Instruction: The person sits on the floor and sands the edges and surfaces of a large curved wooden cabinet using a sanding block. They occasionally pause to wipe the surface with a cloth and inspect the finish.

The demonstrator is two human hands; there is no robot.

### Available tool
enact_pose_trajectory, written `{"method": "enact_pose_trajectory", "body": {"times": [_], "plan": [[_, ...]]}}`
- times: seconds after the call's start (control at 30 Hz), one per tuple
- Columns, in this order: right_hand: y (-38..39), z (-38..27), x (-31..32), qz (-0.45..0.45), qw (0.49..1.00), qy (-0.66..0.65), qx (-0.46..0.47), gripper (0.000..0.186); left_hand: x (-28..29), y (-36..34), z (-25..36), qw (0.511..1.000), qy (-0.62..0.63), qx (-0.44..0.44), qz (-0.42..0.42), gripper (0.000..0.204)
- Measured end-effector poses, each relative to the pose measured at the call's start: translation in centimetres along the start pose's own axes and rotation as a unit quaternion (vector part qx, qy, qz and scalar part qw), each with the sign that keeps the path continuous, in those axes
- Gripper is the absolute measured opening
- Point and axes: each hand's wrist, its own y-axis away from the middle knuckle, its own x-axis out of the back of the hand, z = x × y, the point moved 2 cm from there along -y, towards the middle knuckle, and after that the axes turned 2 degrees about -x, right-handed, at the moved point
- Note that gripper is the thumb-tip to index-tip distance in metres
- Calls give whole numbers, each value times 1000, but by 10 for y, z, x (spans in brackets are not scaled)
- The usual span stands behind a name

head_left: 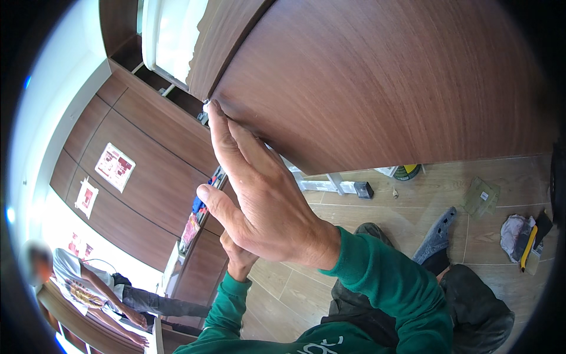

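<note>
A large brown wood-grain panel (377, 76) fills the upper right. My right hand (268, 192) is at its lower left edge, with the fingers stretched out along it and the thumb apart. The index fingertip reaches the panel's corner beside a small whitish piece (206, 107). Beyond it, my left hand (239, 256) is mostly hidden by the right one; its fingers do not show clearly. Another brown strip with torn white film (177, 38) adjoins the panel.
Below the panel stand a metal ladder's feet (333, 186) and a dark round roll (407, 172). A yellow-handled tool (529, 248) and crumpled cloth (516, 233) lie on the floor at right. A co-worker (97, 283) stands at left by brown cabinets (147, 200).
</note>
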Motion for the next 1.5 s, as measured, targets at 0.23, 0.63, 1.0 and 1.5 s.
{"method": "enact_pose_trajectory", "body": {"times": [0.23,0.63,1.0,1.5], "plan": [[-1,0,-4,4,1000,16,-6,90,3,7,1,1000,12,27,-6,45],[5,5,-3,-29,998,54,-28,81,-5,11,4,999,34,26,-26,44],[20,-6,6,-2,999,39,37,85,-9,46,-7,984,23,167,-63,36],[10,-22,-19,8,999,32,-19,98,-13,48,-2,995,3,103,-17,44]]}}
